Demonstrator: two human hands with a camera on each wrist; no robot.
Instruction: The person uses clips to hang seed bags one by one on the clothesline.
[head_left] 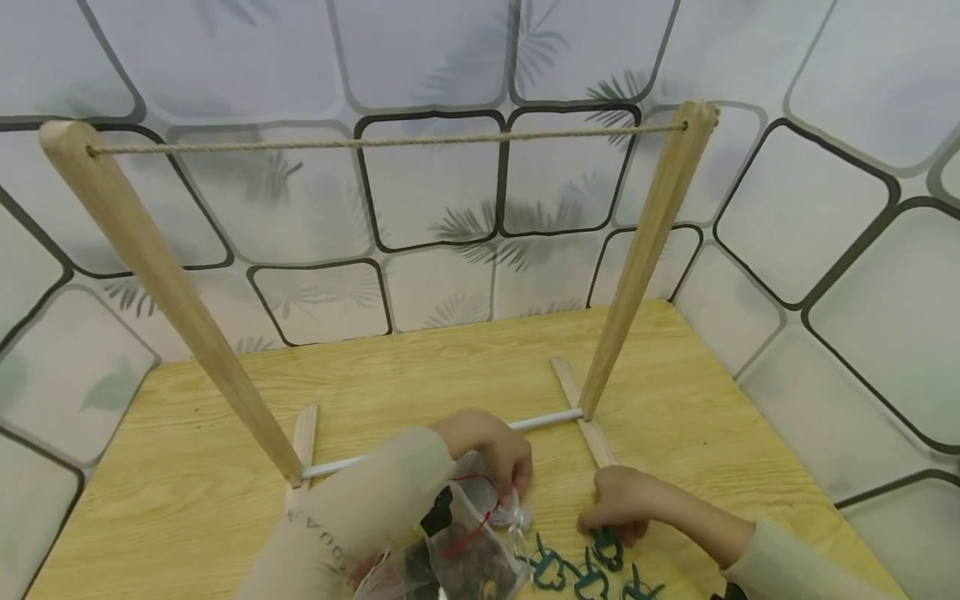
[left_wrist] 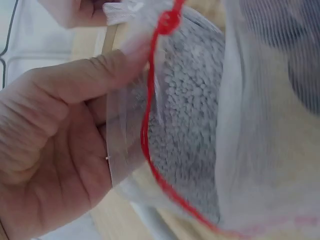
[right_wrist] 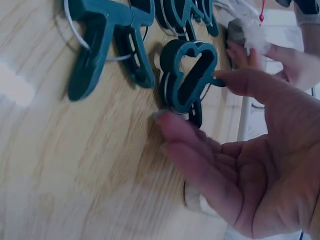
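My left hand [head_left: 491, 446] pinches the edge of a clear bag of grey granules [left_wrist: 192, 115] between thumb and fingers. A red drawstring [left_wrist: 147, 125] runs along that bag, and a sheer mesh bag [head_left: 474, 554] lies against it. Off to the right, my right hand [head_left: 626, 504] reaches down over a green plastic clip [right_wrist: 175, 75] with a metal ring spring. Its thumb is on one handle of the clip, and the fingers curl by the other handle. Several more green clips [head_left: 549, 572] lie on the table just left of and below that hand.
Behind the hands stands a wooden frame with a left post [head_left: 176, 292], a right post [head_left: 637, 267] and a rope [head_left: 420, 142] strung between their tops. A white rod [head_left: 547, 420] joins the posts low down. Patterned cloth [head_left: 442, 192] surrounds the wooden table [head_left: 705, 433].
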